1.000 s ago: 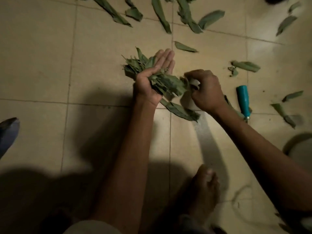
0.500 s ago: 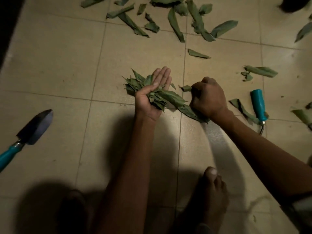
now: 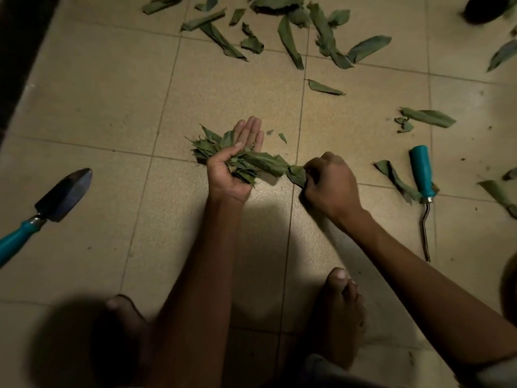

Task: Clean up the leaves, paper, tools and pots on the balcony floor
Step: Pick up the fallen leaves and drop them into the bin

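Your left hand [image 3: 233,166] cradles a leaf bundle [image 3: 223,152] over the floor [image 3: 98,102], thumb pressing it, fingers straight. Your right hand [image 3: 330,183] is fisted round a long leaf [image 3: 275,166] joining that bundle. Leaves are light, limp, tearable: grip mid-blade. Scattered leaves [image 3: 288,43], a trowel [image 3: 60,196] and a teal-handled tool [image 3: 421,175] lie beyond. No legible writing.

Green leaves [image 3: 246,161], beige tiles [image 3: 106,88], teal tool handles [image 3: 421,170], seemingly dark trowel blade [image 3: 65,196]
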